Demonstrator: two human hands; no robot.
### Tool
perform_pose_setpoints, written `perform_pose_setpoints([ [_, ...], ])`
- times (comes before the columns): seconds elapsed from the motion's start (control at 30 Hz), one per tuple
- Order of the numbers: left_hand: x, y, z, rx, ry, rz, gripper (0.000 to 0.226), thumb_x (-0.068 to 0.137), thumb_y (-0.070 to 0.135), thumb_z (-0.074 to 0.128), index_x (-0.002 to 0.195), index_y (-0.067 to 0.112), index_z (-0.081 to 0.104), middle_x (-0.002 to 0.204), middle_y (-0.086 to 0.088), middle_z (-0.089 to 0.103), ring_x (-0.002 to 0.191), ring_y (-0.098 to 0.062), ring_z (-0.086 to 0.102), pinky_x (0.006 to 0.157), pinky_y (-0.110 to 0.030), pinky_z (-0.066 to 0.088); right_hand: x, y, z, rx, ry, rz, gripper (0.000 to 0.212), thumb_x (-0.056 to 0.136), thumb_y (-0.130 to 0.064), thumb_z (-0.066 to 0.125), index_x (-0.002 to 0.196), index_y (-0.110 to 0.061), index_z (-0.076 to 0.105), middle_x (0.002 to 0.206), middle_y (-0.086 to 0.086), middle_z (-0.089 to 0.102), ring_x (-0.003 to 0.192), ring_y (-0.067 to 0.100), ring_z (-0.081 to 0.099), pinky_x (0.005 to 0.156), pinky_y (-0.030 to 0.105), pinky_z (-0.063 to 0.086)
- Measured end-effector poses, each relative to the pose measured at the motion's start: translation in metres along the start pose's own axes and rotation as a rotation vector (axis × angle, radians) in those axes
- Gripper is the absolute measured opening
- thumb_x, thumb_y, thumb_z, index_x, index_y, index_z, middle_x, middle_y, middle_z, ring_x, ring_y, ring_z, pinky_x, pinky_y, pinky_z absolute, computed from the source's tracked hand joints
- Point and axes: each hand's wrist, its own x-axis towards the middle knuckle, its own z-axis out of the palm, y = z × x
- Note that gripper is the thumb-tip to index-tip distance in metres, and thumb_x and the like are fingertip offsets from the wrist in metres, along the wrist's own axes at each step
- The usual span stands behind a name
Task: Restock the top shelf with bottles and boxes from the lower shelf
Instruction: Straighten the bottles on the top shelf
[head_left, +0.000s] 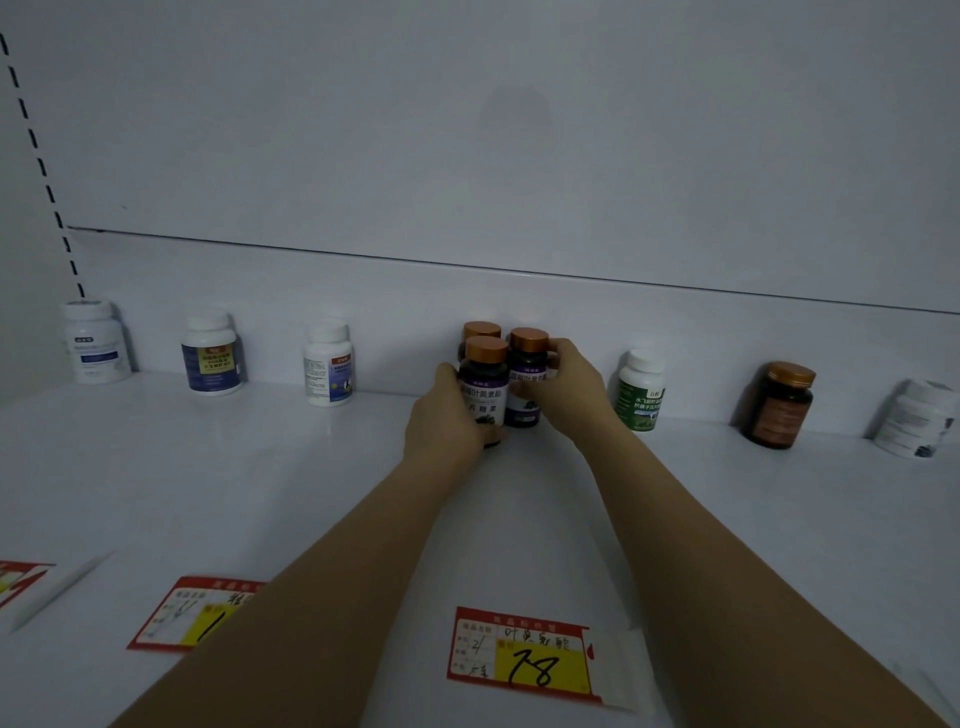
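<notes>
Copper-capped dark bottles form a cluster of 3 at the middle of the white shelf (260, 493), close to its back wall. The left hand (447, 415) wraps round the front bottle (483, 395), fingers curled about its labelled body. Its base is at or just above the shelf surface (the palm hides the contact, so I cannot tell which). The right hand (566, 379) grips the second bottle (525, 384) just beside it, fingertips curled round it just under the cap; this one looks to be standing on the shelf. A third bottle (480, 331) of the same kind stands behind them, little more than its cap showing.

No shelf shows above, so I take this to be the top shelf, with restocking under way but far from done. Along the back wall, 1 deep and well apart, stand a plain white bottle (96, 343), a blue-labelled bottle (212, 353) and a white bottle with a red patch (329, 366) to the left. To the right are a green-labelled bottle (640, 392), an amber jar (777, 405) and a white jar (917, 421). A price tag (519, 654) lies near the front edge below the cluster. No boxes are visible, and the lower shelf is out of view, so what stock remains there cannot be told. I judge most of the job is left: setting down these 2, then fetching more bottles and the boxes.
</notes>
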Motion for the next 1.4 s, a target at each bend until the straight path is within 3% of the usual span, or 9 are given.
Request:
perform_pose_setpoints([
  [0.13, 0.001, -0.0016, -0.0008, 0.058, -0.024, -0.024, 0.055, 0.074, 0.012, 0.078, 0.117, 0.003, 0.045, 0.123, -0.012, 0.057, 0.113, -0.027, 0.055, 0.085, -0.028, 0.043, -0.0002, 0.0003, 0.0002, 0.001, 0.002, -0.004, 0.058, 0.084, -0.011, 0.067, 0.136, -0.009, 0.041, 0.132, 0.012, 0.054, 0.119, 0.027, 0.053, 0.096, 0.034, 0.044],
  [0.37, 0.0029, -0.0043, 0.0037, 0.083, -0.003, 0.016, 0.051, 0.077, 0.013, 0.075, 0.118, 0.002, 0.046, 0.122, -0.014, 0.058, 0.112, -0.029, 0.056, 0.091, -0.035, 0.047, -0.0005, 0.002, 0.0005, -0.012, 0.018, -0.019, 0.06, 0.084, -0.011, 0.067, 0.137, -0.009, 0.04, 0.133, 0.011, 0.054, 0.119, 0.027, 0.053, 0.095, 0.032, 0.043],
  [0.53, 0.0033, -0.0025, 0.0029, 0.076, -0.004, 0.01, 0.048, 0.079, 0.012, 0.072, 0.117, 0.001, 0.045, 0.121, -0.014, 0.057, 0.111, -0.028, 0.055, 0.081, -0.026, 0.041, -0.0004, 0.0025, 0.0009, -0.026, 0.021, -0.025, 0.059, 0.084, -0.012, 0.067, 0.137, -0.009, 0.04, 0.132, 0.012, 0.055, 0.118, 0.027, 0.054, 0.095, 0.033, 0.043],
  [0.7, 0.0023, -0.0013, -0.0004, 0.063, -0.011, -0.001, 0.049, 0.079, 0.011, 0.072, 0.117, -0.001, 0.045, 0.122, -0.016, 0.056, 0.113, -0.029, 0.055, 0.086, -0.029, 0.043, -0.0008, 0.0024, 0.0015, -0.032, 0.025, -0.032, 0.056, 0.085, -0.012, 0.067, 0.135, -0.009, 0.042, 0.131, 0.012, 0.055, 0.118, 0.028, 0.054, 0.096, 0.034, 0.044],
  [0.83, 0.002, -0.0032, -0.0035, 0.068, -0.003, -0.016, 0.044, 0.077, 0.008, 0.073, 0.111, 0.002, 0.045, 0.123, -0.016, 0.056, 0.113, -0.028, 0.054, 0.081, -0.026, 0.039, -0.0012, 0.002, 0.0018, -0.041, 0.016, -0.028, 0.055, 0.086, -0.012, 0.066, 0.135, -0.009, 0.042, 0.131, 0.012, 0.055, 0.117, 0.028, 0.054, 0.094, 0.033, 0.044],
  [1.2, 0.0047, -0.0051, 0.0, 0.072, -0.005, -0.023, 0.053, 0.078, 0.009, 0.073, 0.121, 0.001, 0.044, 0.126, -0.014, 0.056, 0.115, -0.027, 0.054, 0.08, -0.022, 0.036, -0.0019, 0.0017, 0.0023, -0.077, 0.026, -0.031, 0.054, 0.087, -0.012, 0.064, 0.135, -0.008, 0.041, 0.131, 0.013, 0.055, 0.117, 0.027, 0.054, 0.092, 0.032, 0.044],
  [1.4, 0.0034, -0.0026, -0.0003, 0.163, -0.017, -0.034, 0.054, 0.079, 0.012, 0.073, 0.121, -0.002, 0.042, 0.126, -0.018, 0.054, 0.115, -0.031, 0.054, 0.092, -0.033, 0.045, 0.0006, 0.0019, 0.0016, -0.193, -0.009, 0.057, 0.053, 0.085, -0.019, 0.066, 0.131, -0.004, 0.043, 0.127, 0.015, 0.057, 0.115, 0.028, 0.056, 0.086, 0.03, 0.044],
])
